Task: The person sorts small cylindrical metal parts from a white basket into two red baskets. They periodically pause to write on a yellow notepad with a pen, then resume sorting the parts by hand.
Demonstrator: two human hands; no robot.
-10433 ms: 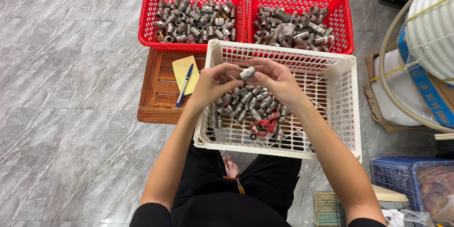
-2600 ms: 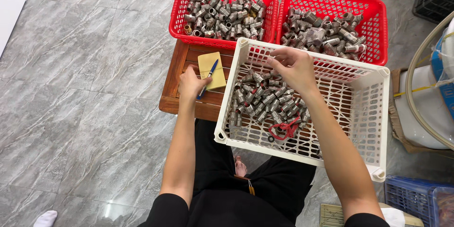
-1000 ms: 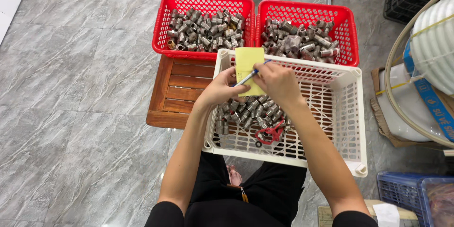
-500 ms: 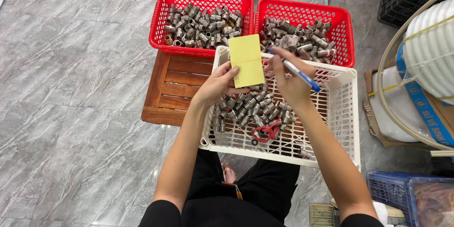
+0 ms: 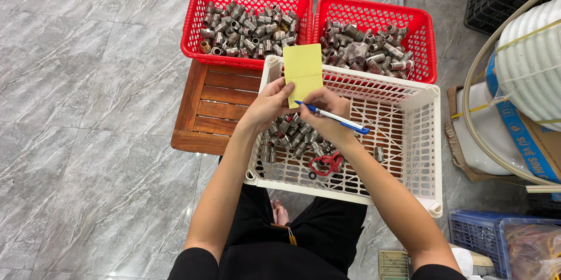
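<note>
Item: yellow note pad [image 5: 303,74], a small rectangular block of sticky paper, held up over the far rim of the white basket [image 5: 429,140].
Long axis: runs roughly 12 to 6 o'clock, tipped slightly, its lower edge nearest the person.
Left hand [image 5: 270,102]: pinching the pad's lower edge from about 7 o'clock, thumb on the face, fingers behind; forearm reaching in from 7 o'clock.
Right hand [image 5: 323,115]: just beside the left, at about 4 o'clock from the pad, fingers closed in a writing grip around the blue pen [image 5: 331,117].
Pen: barrel lies from 10 to 4 o'clock, tip at the pad's lower edge, touching or nearly so; which, cannot tell.
Nearer hand: both meet at the pad's lower edge; the left carries it, the right addresses it.
Below the hands: grey metal fittings [image 5: 290,138] heaped in the white basket, with a red-handled tool [image 5: 328,163] at 5 o'clock.
Beyond, at 12 o'clock: two red baskets [image 5: 193,29] of like fittings.
At 9 o'clock: wooden slatted stand [image 5: 211,108] on grey marble floor [image 5: 87,110].
</note>
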